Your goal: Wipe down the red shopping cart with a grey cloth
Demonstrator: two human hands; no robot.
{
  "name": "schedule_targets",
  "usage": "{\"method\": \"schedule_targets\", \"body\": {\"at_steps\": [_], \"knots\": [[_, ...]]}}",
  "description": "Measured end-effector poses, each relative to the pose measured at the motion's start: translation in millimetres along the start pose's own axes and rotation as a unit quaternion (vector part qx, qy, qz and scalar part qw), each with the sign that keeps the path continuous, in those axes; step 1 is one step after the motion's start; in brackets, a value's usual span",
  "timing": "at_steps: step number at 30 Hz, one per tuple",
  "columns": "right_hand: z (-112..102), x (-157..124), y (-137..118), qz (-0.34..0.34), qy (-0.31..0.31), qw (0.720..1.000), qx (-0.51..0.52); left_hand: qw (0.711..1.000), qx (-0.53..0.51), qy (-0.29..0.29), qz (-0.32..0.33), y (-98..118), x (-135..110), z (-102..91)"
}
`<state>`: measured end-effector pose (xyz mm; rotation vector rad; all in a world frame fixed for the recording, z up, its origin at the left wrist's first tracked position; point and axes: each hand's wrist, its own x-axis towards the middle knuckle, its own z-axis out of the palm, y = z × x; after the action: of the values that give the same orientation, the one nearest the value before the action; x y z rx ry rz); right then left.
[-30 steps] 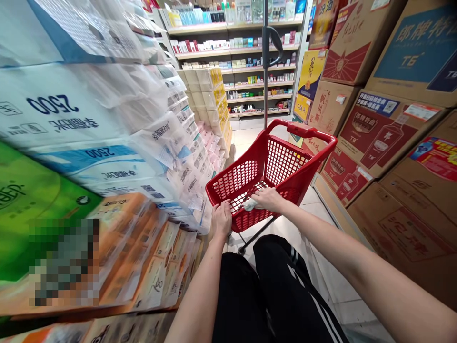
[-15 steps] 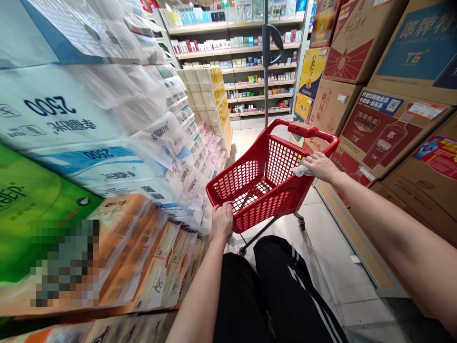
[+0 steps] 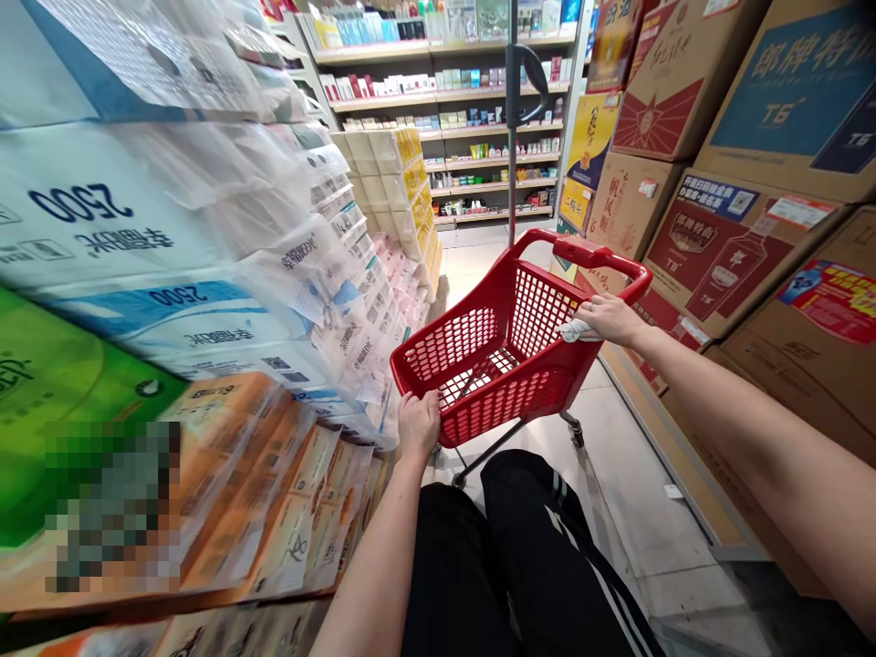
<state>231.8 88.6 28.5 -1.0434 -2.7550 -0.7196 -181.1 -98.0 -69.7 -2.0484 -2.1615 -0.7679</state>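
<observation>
A red plastic shopping cart (image 3: 547, 391) with perforated basket walls stands in front of my knees, turned at an angle, its handle at the far right. Fingers curled over the rim, my left hand (image 3: 419, 425) grips the cart's near left corner. My right hand (image 3: 610, 319) is closed on a crumpled white cloth or tissue (image 3: 576, 330), pressed against the near side rim close to the handle. Its fingertips are partly hidden by the cloth. Nothing lies in the visible part of the basket. A grey pole with a loop handle (image 3: 530, 84) rises behind the cart.
Plastic-wrapped paper packs (image 3: 157, 237) are piled high on the left, with orange packs (image 3: 233, 474) lower down. Printed cartons (image 3: 718, 246) are stacked on a low platform along the right. Shelves of small boxed goods (image 3: 452, 96) close off the far end of the tiled aisle.
My left hand and the cart's near corner appear slightly farther left. The cloth under my right hand looks a little more bunched. The whole view has shifted slightly.
</observation>
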Motion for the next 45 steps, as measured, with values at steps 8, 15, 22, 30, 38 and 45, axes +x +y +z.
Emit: {"method": "schedule_targets", "body": {"at_steps": [8,15,22,30,38,45], "knots": [[-10.6,-7.3,-8.6,0.018,0.001,1.0,-0.008,0.999,-0.046,-0.026,-0.01,5.7,0.5,-4.5],[-10.3,-11.0,-10.9,0.031,0.012,0.999,-0.008,1.0,0.009,-0.021,-0.014,6.9,3.6,-2.5],[-5.3,-20.2,-6.6,0.044,0.026,0.999,-0.009,0.998,-0.015,-0.037,-0.053,19.6,1.9,-4.5],[-7.4,-32.3,8.1,0.058,0.006,0.998,-0.006,0.997,-0.037,-0.055,-0.046,45.1,6.2,-2.4],[-11.0,-17.8,-42.5,0.151,0.017,0.988,0.034,0.998,0.009,-0.052,-0.023,52.0,20.5,16.4],[3.0,19.5,-165.1,0.134,0.086,0.978,0.134,0.998,0.009,-0.055,-0.009,57.0,25.0,20.1]]}}
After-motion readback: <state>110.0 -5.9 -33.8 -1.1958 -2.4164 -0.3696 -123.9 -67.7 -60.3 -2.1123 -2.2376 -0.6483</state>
